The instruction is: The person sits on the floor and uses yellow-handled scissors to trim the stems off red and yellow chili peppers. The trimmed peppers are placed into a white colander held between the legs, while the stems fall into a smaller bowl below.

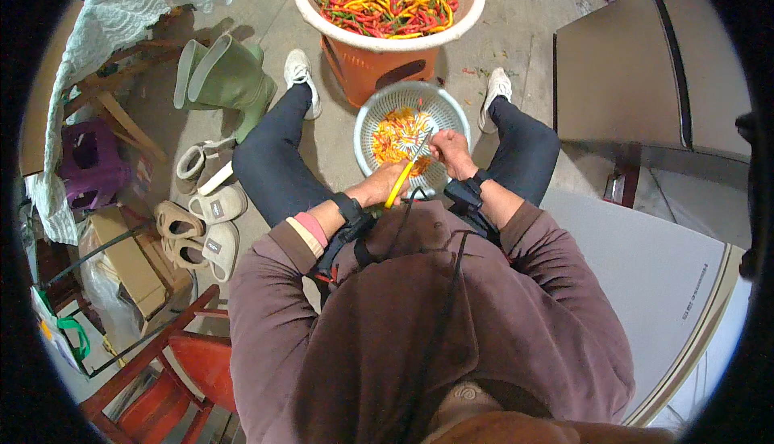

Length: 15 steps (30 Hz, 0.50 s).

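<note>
My left hand point(390, 179) grips a pair of yellow-handled scissors point(399, 184), its blades pointing up and right. Close to the blade tips, my right hand point(450, 149) has its fingers curled together; whatever may be pinched between them is too small to make out. Both hands are over the near part of a pale plastic colander point(363, 136). Inside it lie cut chili pieces point(393, 133), mostly yellow and orange with some red. Just beyond, a wide pale basin point(465, 24) on an orange plastic container point(351, 72) is heaped with whole red, yellow and green chilies point(387, 0).
Green rubber boots point(224, 75), slippers point(221, 226) and a purple plastic stool point(94, 163) stand on the left. A red wooden chair point(199, 353) is behind at lower left. Rightward are a brown cabinet-like appliance point(617, 75) and a grey-topped appliance point(635, 275).
</note>
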Motion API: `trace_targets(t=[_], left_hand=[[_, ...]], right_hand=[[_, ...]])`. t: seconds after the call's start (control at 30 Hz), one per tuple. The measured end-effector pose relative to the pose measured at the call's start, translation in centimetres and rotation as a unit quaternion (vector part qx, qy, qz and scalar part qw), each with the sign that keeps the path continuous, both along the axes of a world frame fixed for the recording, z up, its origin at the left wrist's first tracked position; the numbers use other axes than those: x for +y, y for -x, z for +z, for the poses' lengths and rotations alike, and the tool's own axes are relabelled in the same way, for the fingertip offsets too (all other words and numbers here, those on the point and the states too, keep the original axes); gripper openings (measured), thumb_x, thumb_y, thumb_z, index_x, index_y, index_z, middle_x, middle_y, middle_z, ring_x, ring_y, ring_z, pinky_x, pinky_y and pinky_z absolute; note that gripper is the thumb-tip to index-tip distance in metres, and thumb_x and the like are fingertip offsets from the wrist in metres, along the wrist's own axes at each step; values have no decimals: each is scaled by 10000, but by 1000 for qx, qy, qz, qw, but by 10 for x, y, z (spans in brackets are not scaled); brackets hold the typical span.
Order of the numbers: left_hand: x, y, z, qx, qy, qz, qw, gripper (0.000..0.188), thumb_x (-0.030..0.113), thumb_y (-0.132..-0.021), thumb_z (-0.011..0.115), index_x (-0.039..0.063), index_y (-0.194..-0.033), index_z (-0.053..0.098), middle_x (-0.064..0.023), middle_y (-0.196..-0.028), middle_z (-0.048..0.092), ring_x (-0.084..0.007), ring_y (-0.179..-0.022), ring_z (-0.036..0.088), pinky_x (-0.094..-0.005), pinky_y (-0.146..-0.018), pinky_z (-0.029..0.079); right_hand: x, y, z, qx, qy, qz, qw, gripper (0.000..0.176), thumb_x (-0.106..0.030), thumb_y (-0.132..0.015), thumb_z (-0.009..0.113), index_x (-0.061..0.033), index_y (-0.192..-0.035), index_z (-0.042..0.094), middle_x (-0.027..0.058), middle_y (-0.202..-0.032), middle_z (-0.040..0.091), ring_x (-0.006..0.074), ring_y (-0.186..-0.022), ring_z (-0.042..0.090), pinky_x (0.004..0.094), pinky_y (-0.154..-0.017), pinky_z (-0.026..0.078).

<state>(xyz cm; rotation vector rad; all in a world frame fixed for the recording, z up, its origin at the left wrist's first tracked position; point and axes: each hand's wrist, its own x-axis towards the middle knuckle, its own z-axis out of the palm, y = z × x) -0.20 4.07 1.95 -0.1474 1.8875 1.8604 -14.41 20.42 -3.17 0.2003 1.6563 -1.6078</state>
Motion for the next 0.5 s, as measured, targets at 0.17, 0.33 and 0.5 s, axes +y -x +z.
trace_targets(t=[0.17, 0.33, 0.5], left_hand=[[-5, -8, -11, -97, -194, 77, 973, 230, 233, -925, 532, 18, -988, 481, -82, -683, 592, -152, -537, 604, -262, -470, 499], [-8, -10, -27, -155, -331, 144, 920, 155, 152, -942, 490, 21, -1024, 478, -97, -754, 622, -172, -617, 637, -273, -532, 538], [-15, -8, -28, -136, -298, 145, 934, 153, 103, -911, 469, -10, -993, 534, -93, -771, 645, -122, -583, 608, -237, -482, 486]], right_hand=[[-6, 14, 27, 126, -213, 228, 942, 395, -92, -724, 730, -13, -1063, 544, 94, -725, 621, 159, -528, 598, 302, -439, 465], [-45, 73, 126, 501, -221, 294, 783, 189, -159, -819, 629, -44, -957, 571, 180, -796, 622, 342, -721, 630, 403, -664, 505], [-102, 157, 196, 719, -204, 210, 631, 79, -137, -834, 577, -63, -852, 596, 152, -780, 642, 326, -778, 615, 419, -668, 473]])
